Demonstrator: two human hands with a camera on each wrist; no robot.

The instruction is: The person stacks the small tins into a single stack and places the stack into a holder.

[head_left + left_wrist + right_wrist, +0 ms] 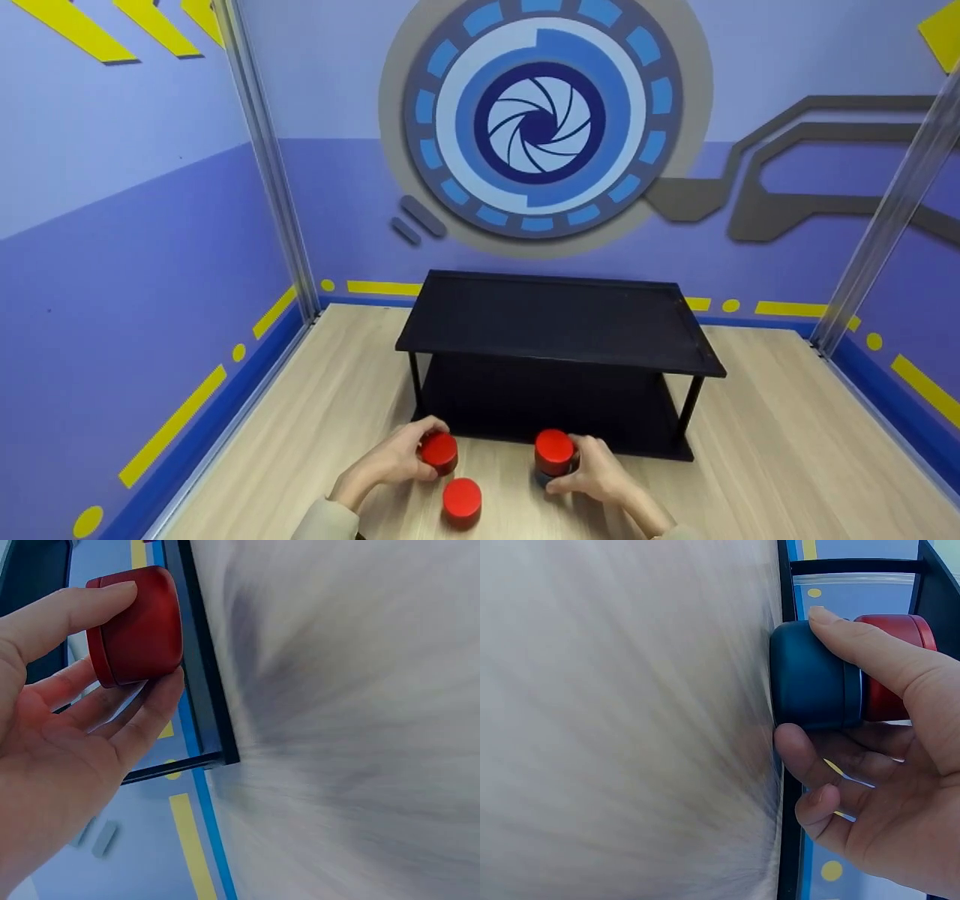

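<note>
My left hand (397,452) grips a small round red tin (440,453) between thumb and fingers, in front of the shelf's left end. In the left wrist view that tin (146,626) hangs above the tabletop, a gap below its base. Farther right, my right hand (600,471) holds a dark blue tin (810,675), thumb on one side and fingers on the other. On top of the blue tin sits a second red tin (553,450), stacked upright. A third red tin (462,502) stands on the table between the hands, nearer to me.
A black two-level shelf (547,319) on thin posts stands just beyond the hands. It rests on a light wood table (780,420). Blue-purple panels (150,315) with yellow marks enclose the left, back and right sides, with metal posts (274,172) at the corners.
</note>
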